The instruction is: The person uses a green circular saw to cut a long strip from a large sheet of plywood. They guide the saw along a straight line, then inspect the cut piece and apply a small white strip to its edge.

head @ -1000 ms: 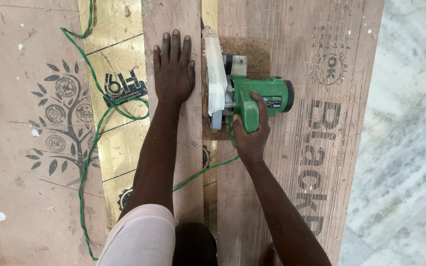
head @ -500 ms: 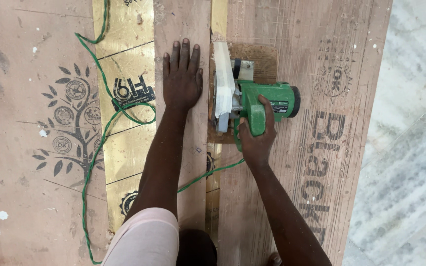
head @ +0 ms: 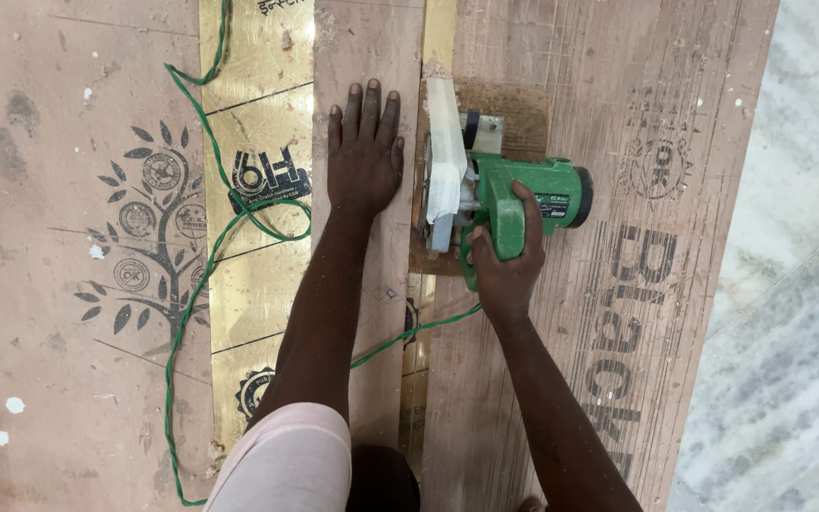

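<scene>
right hand (head: 504, 261) wrapped around green handheld circular saw (head: 509, 194) | left hand (head: 364, 152) flat, fingers spread, on narrow brown plywood strip (head: 372, 284) just left of saw | green cord (head: 210, 237) beyond strip

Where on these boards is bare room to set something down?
Free: the left board beyond the green cord, and the right board past the saw. Crowded: the middle, where the left hand presses the strip and the right hand grips the saw.

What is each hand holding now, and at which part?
The right hand holds the green saw by its handle, fingers wrapped around it. The left hand holds nothing; it lies flat on the narrow wooden strip.
</scene>
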